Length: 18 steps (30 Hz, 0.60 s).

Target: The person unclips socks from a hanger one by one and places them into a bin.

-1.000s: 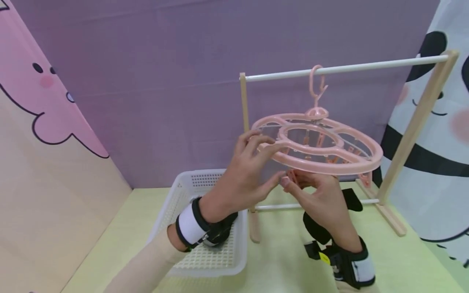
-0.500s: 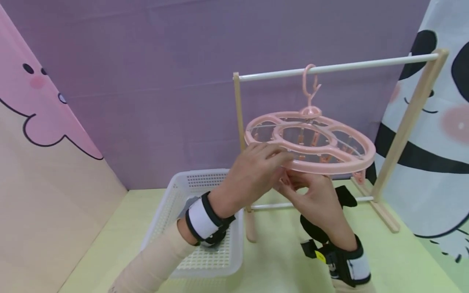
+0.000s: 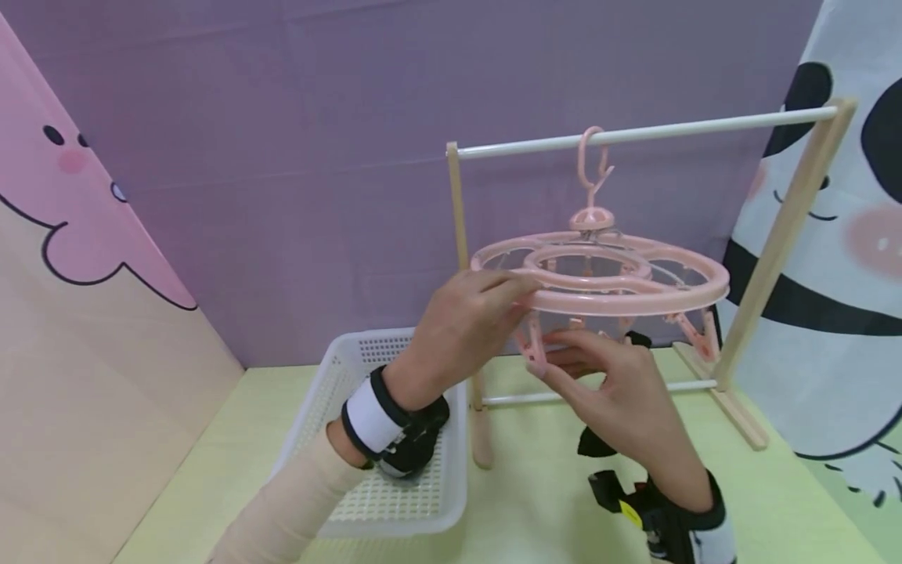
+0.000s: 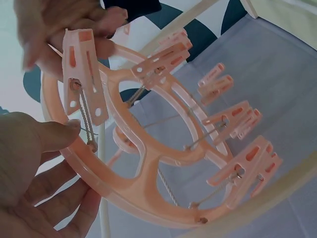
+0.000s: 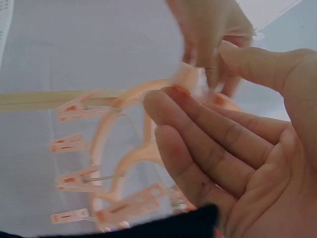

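A pink round clip hanger (image 3: 634, 301) hangs by its hook from the white bar of a small rack. My left hand (image 3: 461, 325) holds its near left rim; in the left wrist view the thumb lies on the rim with the fingers behind it. One pink clothes peg (image 4: 84, 74) dangles beside that thumb. My right hand (image 3: 613, 384) is just below the rim, thumb tip at this peg, fingers loosely bent and apart from the thumb in the right wrist view. Black cloth (image 3: 595, 442) shows behind and below the right hand; what holds it cannot be told.
The rack has wooden legs (image 3: 782, 251) and a white top bar (image 3: 676, 129). At left on the pale green table (image 3: 521, 501) stands a white perforated basket (image 3: 451, 501), partly behind my left arm. Several other pegs (image 4: 247, 168) hang around the hanger. A purple cloth (image 3: 282, 196) forms the backdrop.
My left hand moves from the peg area onto the rim. The hanger levels out, its pegs showing below. My right hand's fingers drop slightly below the rim.
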{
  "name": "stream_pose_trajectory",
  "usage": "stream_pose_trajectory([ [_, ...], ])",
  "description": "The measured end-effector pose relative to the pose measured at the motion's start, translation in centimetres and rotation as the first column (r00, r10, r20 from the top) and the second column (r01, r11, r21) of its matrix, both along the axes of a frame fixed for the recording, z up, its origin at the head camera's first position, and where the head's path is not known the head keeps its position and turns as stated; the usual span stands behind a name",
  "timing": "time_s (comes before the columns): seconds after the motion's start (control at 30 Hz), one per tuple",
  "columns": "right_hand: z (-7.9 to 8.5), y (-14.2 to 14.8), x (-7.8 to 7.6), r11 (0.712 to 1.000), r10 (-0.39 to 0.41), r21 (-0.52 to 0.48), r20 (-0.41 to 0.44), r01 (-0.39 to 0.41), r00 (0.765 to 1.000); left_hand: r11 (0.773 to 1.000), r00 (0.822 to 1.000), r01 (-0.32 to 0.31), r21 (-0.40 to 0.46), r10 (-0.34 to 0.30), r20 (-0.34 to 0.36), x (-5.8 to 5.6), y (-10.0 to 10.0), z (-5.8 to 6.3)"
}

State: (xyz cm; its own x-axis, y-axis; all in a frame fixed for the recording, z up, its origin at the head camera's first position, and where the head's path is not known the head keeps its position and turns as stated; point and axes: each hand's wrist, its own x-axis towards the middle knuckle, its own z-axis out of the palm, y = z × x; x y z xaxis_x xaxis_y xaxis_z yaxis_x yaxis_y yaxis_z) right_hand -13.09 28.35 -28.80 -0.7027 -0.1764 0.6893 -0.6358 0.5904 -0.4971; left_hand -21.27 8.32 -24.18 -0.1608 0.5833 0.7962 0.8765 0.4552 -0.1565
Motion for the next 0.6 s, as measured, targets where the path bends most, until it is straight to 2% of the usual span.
stream_pose_trajectory([
  [0.17,0.7,0.7,1.6,0.998,-0.054,-0.029,-0.075,0.052,0.996,0.999,0.999,-0.034,0.021,0.033,0.043,-0.5,-0.5,-0.4],
  [0.27,1.2,1.1,2.3,0.99,-0.104,-0.108,-0.076,0.096,0.992,0.998,0.997,-0.057,0.028,0.055,0.058,-0.8,-0.8,-0.6],
  [0.33,1.5,1.3,2.7,0.97,-0.182,-0.171,-0.042,0.173,0.982,0.998,0.996,-0.061,0.032,0.059,0.062,-1.0,-0.9,-0.8],
  [0.4,1.7,1.5,2.8,0.939,-0.268,-0.221,0.005,0.262,0.963,0.997,0.996,-0.062,0.04,0.059,0.066,-1.4,-1.0,-1.0],
  [0.5,1.6,1.8,2.8,0.889,-0.4,-0.209,0.081,0.408,0.913,0.997,0.995,-0.053,0.053,0.049,0.088,-1.8,-1.3,-1.3],
  [0.6,1.4,2.0,2.5,0.883,-0.432,-0.129,0.15,0.451,0.889,0.997,0.993,-0.041,0.063,0.033,0.115,-2.2,-1.5,-1.5],
])
